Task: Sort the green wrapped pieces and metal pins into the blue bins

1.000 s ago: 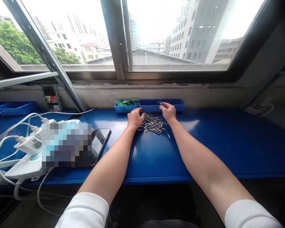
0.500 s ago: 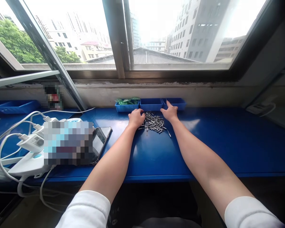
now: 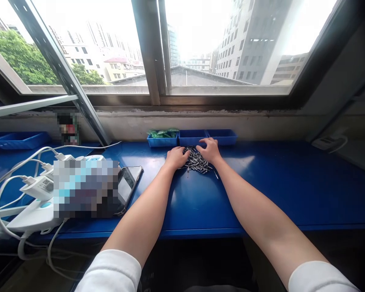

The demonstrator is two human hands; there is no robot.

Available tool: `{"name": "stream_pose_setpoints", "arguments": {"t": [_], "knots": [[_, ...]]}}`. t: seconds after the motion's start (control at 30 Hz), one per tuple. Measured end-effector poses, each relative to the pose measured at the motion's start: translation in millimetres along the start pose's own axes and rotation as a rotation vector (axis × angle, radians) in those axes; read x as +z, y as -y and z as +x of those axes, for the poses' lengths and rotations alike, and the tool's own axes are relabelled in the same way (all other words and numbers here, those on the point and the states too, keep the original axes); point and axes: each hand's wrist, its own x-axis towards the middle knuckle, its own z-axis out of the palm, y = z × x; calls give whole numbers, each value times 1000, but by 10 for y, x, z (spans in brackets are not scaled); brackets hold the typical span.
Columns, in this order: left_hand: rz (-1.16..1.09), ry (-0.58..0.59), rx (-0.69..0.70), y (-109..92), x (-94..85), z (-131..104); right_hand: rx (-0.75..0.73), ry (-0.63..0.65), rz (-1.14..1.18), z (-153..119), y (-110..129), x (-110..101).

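Note:
A heap of small, thin metal rods or pins (image 3: 198, 163), silver and dark, lies on the blue table. My left hand (image 3: 176, 158) rests at the heap's left edge, thumb a little apart from the fingers; no held piece shows. Over the heap's upper right side, my right hand (image 3: 209, 150) has its thumb and fingers spread, with nothing visible between them. Just behind stand three blue bins in a row: the left bin (image 3: 162, 141) contains green packets (image 3: 164, 133), then come the middle bin (image 3: 192, 137) and the right bin (image 3: 226, 138). The bins' insides are hard to make out.
On the left are a phone (image 3: 130, 180), a white power strip (image 3: 33, 217) with plugged-in chargers (image 3: 41, 184) and loose cables, and a blurred-out patch. More blue trays (image 3: 24, 140) stand farther left. A metal shelf post (image 3: 88, 109) rises before the window.
My right hand has moved from the right bin back toward me and left, over the heap. My left hand has shifted slightly onto the heap's edge. A hand at the far left has gone out of view.

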Motion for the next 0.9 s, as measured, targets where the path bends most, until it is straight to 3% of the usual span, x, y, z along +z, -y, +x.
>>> {"name": "stream_pose_setpoints", "arguments": {"t": [0.17,0.3,0.6,0.9], "knots": [[36,36,53,-9,24,-14,-25,245,-102,-76,80,69],[39,4,55,-11,40,2,-70,330,-144,-58,65,104],[47,-20,49,-21,49,13,-170,296,38,-50,63,71],[31,-22,63,-5,62,24,-140,229,139,-63,37,58]]}}
